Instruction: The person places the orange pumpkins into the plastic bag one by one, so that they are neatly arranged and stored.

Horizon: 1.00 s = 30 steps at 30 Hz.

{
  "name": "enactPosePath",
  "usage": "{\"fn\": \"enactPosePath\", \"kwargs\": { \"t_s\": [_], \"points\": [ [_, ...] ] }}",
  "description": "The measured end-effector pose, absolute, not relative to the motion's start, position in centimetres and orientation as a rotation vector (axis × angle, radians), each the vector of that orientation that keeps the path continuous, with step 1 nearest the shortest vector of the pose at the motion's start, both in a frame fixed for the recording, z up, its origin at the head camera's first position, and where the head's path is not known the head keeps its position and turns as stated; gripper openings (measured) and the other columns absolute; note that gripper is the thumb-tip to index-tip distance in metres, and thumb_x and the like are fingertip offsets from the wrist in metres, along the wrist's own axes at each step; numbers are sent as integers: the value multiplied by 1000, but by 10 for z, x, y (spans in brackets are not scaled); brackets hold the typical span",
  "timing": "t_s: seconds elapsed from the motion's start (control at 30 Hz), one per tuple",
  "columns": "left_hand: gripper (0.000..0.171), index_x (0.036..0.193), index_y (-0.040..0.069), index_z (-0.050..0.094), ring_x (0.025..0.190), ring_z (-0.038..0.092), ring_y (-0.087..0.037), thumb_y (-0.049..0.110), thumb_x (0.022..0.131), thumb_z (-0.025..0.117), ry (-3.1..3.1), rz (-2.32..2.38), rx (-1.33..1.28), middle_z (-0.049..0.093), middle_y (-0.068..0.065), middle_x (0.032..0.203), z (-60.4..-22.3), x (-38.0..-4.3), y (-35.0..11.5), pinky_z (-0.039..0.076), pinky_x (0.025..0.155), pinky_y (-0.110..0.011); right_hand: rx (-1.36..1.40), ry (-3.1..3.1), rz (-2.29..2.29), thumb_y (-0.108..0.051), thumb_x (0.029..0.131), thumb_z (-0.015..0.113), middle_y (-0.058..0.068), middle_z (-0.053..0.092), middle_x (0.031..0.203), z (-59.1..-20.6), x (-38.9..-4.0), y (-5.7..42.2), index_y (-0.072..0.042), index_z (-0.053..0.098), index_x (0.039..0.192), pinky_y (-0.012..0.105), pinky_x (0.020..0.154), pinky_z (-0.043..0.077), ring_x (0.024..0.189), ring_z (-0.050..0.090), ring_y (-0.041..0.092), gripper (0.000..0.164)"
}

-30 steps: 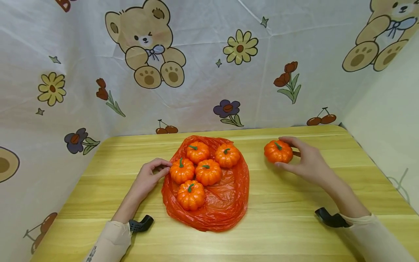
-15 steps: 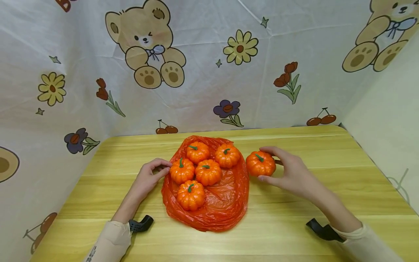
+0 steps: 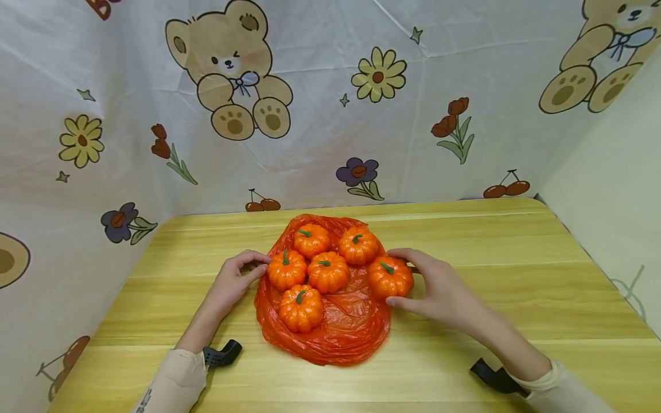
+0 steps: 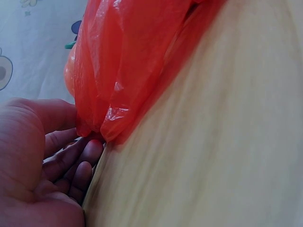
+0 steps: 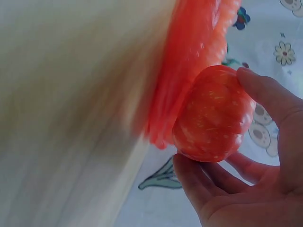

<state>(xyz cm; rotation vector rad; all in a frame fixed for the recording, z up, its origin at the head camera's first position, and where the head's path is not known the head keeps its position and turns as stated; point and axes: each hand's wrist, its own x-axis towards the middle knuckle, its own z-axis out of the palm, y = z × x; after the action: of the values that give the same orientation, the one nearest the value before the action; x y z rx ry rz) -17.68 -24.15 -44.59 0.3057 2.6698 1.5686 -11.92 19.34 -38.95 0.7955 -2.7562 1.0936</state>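
Note:
A red plastic bag (image 3: 356,338) lies spread with its rim rolled down, and several small orange toy pumpkins (image 3: 329,272) with green stems sit inside it. At the bag's left rim my left hand (image 3: 234,281) pinches the plastic between thumb and fingers; in the left wrist view, the fold of the bag (image 4: 113,94) partly hides the fingertips of that hand (image 4: 42,161). My right hand (image 3: 439,287) grips another toy pumpkin (image 3: 391,277) over the bag's right rim. The right wrist view has this pumpkin (image 5: 215,116) between thumb and fingers, close beside the bag (image 5: 177,71).
Under everything is a wooden table (image 3: 444,367) with light, striped grain. A white cloth printed with bears and flowers (image 3: 310,115) hangs along its back and left. Each wrist carries a black camera mount (image 3: 223,352).
My right hand has carried its pumpkin left and toward me, from the table on the right to over the bag's right rim. The left hand and the bag have stayed put.

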Motion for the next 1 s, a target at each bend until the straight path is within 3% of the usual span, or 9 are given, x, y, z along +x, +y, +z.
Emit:
{"fn": "enactPosePath", "kwargs": {
  "t_s": [0.47,1.0],
  "points": [
    [15,117,12,75,100,61,-20,17,105,67,2684,1534,297,70,-6,115,-444,-176,-241,51,85,-22,839,-2764,1072,-29,78,95,5,69,136,-395,-105,160,-10,58,141,49,99,58,120,69,25,76],
    [16,116,10,76,100,61,-19,18,105,67,2684,1564,314,71,-8,114,-445,-176,-242,50,86,-22,740,-2835,961,-39,76,96,5,67,131,-396,-99,132,-11,59,136,51,103,55,121,66,27,75]
  ]
}}
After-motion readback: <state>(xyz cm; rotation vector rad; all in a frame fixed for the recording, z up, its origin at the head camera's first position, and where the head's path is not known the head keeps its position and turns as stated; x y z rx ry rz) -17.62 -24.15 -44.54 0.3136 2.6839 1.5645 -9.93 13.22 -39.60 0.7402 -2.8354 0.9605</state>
